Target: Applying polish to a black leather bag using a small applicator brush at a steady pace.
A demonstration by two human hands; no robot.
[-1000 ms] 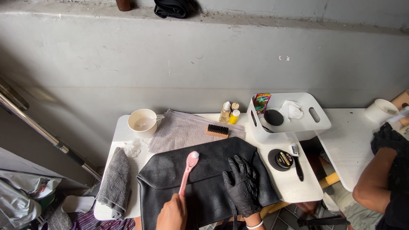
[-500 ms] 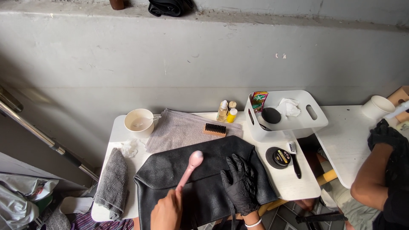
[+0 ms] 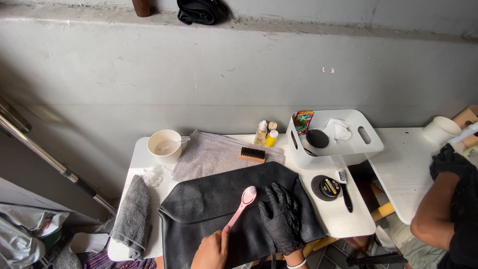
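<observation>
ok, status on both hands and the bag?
Left hand bare, gripping pink brush, head on the black leather bag. Right hand, black-gloved, flat on bag. Bag flat on white table; nothing blocking.

I count three small bottles (image 3: 266, 133), two grey cloths (image 3: 214, 154), two cups (image 3: 164, 145), one black bag (image 3: 224, 209), one white basket (image 3: 368, 144), and one round tin (image 3: 325, 187).

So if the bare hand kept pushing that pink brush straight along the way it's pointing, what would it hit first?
The left hand aims the pink brush up and slightly right across the black leather bag. Past the bag's edge, it would probably first meet the wooden brush on the grey towel.
</observation>
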